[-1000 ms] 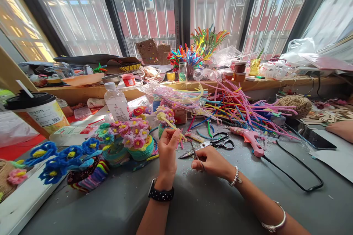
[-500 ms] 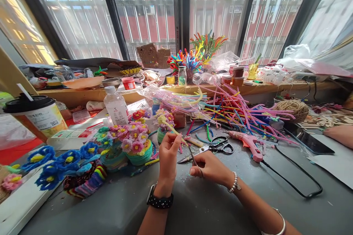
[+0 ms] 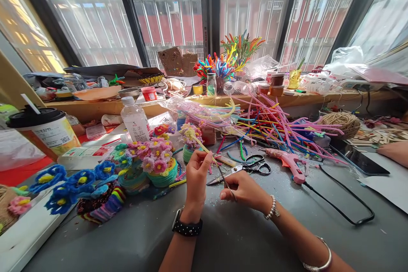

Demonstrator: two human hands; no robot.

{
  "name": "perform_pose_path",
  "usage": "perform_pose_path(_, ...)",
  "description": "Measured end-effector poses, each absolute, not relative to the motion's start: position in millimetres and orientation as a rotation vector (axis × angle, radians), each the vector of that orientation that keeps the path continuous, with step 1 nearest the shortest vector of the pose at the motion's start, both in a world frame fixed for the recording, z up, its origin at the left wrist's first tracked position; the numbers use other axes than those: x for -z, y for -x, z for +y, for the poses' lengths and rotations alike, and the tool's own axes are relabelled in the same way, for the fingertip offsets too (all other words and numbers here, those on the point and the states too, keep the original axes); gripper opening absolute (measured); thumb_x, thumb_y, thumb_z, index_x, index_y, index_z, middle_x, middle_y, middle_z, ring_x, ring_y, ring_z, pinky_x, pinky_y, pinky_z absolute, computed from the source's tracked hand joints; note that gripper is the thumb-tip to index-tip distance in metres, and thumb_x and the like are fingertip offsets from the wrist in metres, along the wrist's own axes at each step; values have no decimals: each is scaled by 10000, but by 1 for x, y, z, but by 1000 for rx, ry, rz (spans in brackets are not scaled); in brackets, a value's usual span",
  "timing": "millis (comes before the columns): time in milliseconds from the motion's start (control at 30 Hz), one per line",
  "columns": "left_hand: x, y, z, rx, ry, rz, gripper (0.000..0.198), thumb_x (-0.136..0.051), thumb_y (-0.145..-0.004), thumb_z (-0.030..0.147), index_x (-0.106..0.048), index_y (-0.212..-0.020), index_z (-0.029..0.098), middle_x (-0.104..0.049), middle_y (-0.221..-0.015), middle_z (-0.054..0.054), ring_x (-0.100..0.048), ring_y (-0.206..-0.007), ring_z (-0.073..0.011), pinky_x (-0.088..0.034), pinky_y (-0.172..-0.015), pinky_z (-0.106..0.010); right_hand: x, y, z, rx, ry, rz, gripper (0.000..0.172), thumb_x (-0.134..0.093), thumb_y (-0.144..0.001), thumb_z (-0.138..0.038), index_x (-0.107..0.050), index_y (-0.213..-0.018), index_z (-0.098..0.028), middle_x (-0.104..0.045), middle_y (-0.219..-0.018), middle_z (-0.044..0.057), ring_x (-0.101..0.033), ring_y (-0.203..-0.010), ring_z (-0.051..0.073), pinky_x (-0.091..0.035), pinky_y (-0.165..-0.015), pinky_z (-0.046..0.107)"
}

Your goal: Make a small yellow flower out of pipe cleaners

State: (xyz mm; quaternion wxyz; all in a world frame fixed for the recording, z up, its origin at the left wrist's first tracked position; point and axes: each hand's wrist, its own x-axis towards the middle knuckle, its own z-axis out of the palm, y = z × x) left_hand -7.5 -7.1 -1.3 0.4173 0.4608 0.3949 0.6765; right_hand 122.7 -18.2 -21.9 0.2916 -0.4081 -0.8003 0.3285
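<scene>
My left hand (image 3: 196, 174) is closed in a pinch on a pale yellow pipe cleaner (image 3: 198, 139), which slants up and away from the fingertips. Its far end overlaps a potted pipe-cleaner flower bunch (image 3: 191, 134), so I cannot tell whether they touch. From near the left fingertips a thin dark brown strand (image 3: 219, 171) runs down to my right hand (image 3: 247, 191), whose thumb and fingers are closed on it. The strand's end pokes out below the right thumb. Just behind the right hand lie black-handled scissors (image 3: 251, 165).
A pink glue gun (image 3: 288, 163) with a black cord lies right, near a phone (image 3: 360, 159) and another person's hand (image 3: 393, 151). Loose pipe cleaners (image 3: 280, 123) pile up behind. Potted pipe-cleaner flowers (image 3: 162, 170), a bottle (image 3: 135, 119) and a lidded cup (image 3: 44, 129) stand left.
The whole view has shifted slightly. Both hands keep nearly the same pose, still closed on the pipe cleaner and the dark strand.
</scene>
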Motion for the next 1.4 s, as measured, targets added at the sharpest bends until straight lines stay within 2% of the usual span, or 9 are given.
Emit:
perform_pose_path(233, 4, 9, -5, -1719, -1116, 982, 132, -561, -683, 239, -466, -629, 165, -407, -582, 64, -361, -553, -50, -311, -537, -156, 20, -119, -17, -930, 1155, -1980, 589, -505, -506, -696, -297, -362, -164, -293, -355, -55, -241, -391, 53, -164, -377, 198)
perform_pose_path(433, 2, 10, -4, -1771, -1054, 943, 118, -584, -657, 232, -493, -629, 162, -441, -582, 64, -411, -556, -41, -340, -548, -146, 21, -121, -15, -942, 1166, -1906, 559, -500, -563, -663, -402, -351, -155, -384, -349, -25, -286, -382, 65, -203, -389, 206)
perform_pose_path(633, -2, 10, -7, -1697, -1040, 846, 106, -569, -675, 237, -504, -715, 163, -598, -826, -8, -565, -685, -94, -422, -658, -221, 21, -124, -14, -953, 1173, -1883, 576, -444, -621, -662, -494, -396, -134, -382, -375, -18, -298, -400, 72, -210, -412, 212)
perform_pose_path(867, 1, 9, -5, -1612, -1053, 843, 231, -607, -649, 209, -532, -865, 179, -638, -726, 2, -581, -701, -112, -423, -642, -213, 22, -126, -12, -1006, 1154, -1889, 607, -402, -629, -681, -535, -426, -125, -360, -387, -19, -301, -412, 80, -206, -424, 220)
perform_pose_path(1100, 2, 10, -5, -1496, -1042, 850, 167, -629, -625, 198, -621, -787, 163, -632, -756, 3, -533, -664, -70, -402, -620, -167, 17, -125, -14, -1108, 1057, -1857, 604, -396, -649, -668, -559, -467, -115, -379, -417, -18, -322, -428, 79, -222, -436, 216)
perform_pose_path(1300, -5, 8, -9, -1400, -942, 739, 98, -650, -596, 170, -612, -685, 181, -610, -693, 33, -505, -619, -53, -399, -622, -160, 19, -126, -17, -1240, 887, -1851, 614, -368, -655, -679, -547, -473, -120, -426, -441, -9, -356, -442, 82, -255, -456, 218)
perform_pose_path(1400, -8, 9, -12, -1294, -944, 670, 86, -639, -612, 175, -595, -686, 175, -624, -783, 9, -496, -601, -48, -391, -611, -165, 20, -127, -17, -1278, 839, -1847, 613, -366, -661, -674, -540, -469, -119, -405, -432, -17, -326, -431, 73, -231, -440, 218)
